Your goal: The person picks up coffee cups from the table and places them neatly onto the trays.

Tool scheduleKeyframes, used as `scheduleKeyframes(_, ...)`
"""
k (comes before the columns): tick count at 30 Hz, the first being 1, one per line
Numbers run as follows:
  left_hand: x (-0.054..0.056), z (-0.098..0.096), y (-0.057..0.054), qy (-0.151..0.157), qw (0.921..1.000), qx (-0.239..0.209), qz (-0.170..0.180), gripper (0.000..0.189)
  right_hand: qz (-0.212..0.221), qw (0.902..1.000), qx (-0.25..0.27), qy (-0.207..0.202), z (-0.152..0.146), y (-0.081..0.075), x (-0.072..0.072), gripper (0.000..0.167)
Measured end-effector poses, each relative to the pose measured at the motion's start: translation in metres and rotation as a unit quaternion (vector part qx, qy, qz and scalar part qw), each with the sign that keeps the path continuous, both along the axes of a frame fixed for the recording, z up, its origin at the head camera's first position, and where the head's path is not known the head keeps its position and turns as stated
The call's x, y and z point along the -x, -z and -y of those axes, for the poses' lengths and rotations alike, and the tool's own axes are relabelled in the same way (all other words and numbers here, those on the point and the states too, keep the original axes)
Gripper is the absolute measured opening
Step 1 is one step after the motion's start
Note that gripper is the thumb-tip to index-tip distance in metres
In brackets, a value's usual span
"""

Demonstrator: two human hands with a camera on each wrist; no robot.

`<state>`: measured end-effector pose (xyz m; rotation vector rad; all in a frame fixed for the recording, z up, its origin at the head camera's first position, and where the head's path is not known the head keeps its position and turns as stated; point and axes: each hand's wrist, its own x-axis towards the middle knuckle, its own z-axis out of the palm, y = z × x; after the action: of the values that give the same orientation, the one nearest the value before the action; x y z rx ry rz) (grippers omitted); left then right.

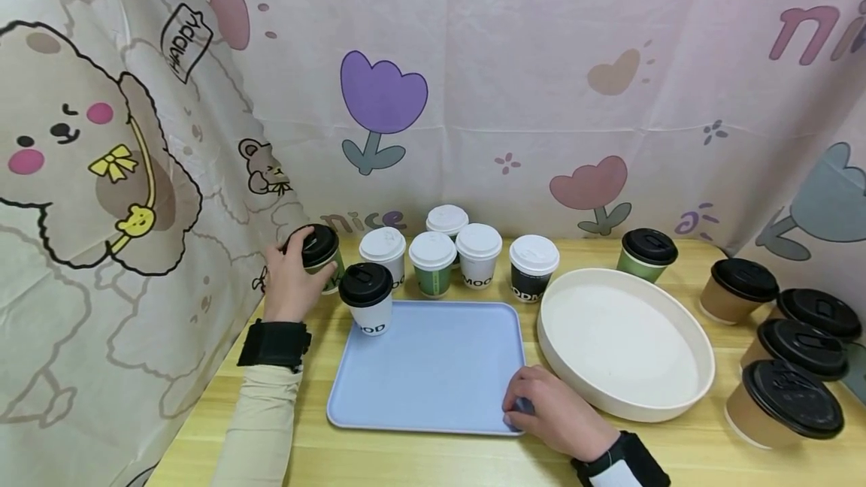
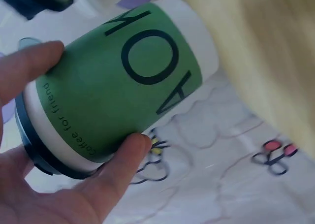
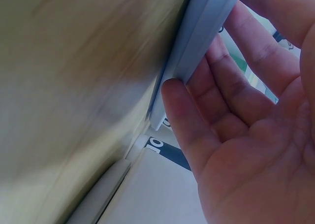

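My left hand [image 1: 292,280] grips a green paper coffee cup [image 2: 133,76] with a black lid, beyond the back left of the blue tray [image 1: 440,374]. Its fingers and thumb spread around the cup near the lid, and the cup's printed side faces the left wrist camera. On the tray's back left corner stands a white cup [image 1: 370,314] with a black lid. My right hand [image 1: 558,408] holds the tray's front right corner, one digit against the outer edge and the other fingers bent over the rim.
Behind the tray stand several white-lidded cups [image 1: 433,265]. A round cream tray [image 1: 625,344] lies close to my right hand. Beyond it are a green black-lidded cup [image 1: 646,255] and, at the right, several brown black-lidded cups [image 1: 778,404]. A printed curtain [image 1: 473,96] encloses the table.
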<state>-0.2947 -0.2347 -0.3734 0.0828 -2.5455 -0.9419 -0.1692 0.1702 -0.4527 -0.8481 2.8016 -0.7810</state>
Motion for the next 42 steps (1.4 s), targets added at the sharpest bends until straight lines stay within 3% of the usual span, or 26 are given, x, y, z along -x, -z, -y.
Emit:
scheduleKeyframes(3,-0.004,-0.005,-0.008,-0.022,0.9991,-0.004,-0.037,0.073,0.000,1.0000,0.001,0.000,0.000,0.000,0.000,0.014)
scheduleKeyframes(8,-0.012,-0.018,-0.019,-0.041,0.9873,-0.018,-0.153,0.070,0.000,1.0000,0.005,-0.002,0.000,0.000,0.001,0.014)
scheduleKeyframes(10,-0.016,-0.025,-0.024,-0.035,0.9792,-0.021,-0.198,0.070,0.001,1.0000,0.004,-0.002,0.000,0.001,0.001,0.014)
scheduleKeyframes(13,-0.024,-0.036,-0.031,-0.013,0.9716,-0.024,-0.235,0.069,0.003,1.0000,0.003,-0.001,0.000,0.001,0.001,0.014)
scheduleKeyframes(20,-0.041,-0.061,-0.038,0.030,0.9770,-0.007,-0.211,0.070,0.000,1.0000,0.004,-0.003,0.000,0.002,0.000,0.013)
scheduleKeyframes(27,-0.050,-0.083,-0.035,0.079,0.9807,0.019,-0.178,0.070,-0.003,1.0000,0.003,0.000,0.000,0.002,0.001,0.013)
scheduleKeyframes(42,-0.059,-0.099,-0.034,0.111,0.9723,0.049,-0.199,0.075,0.003,1.0000,0.002,0.005,-0.001,0.000,0.001,0.014)
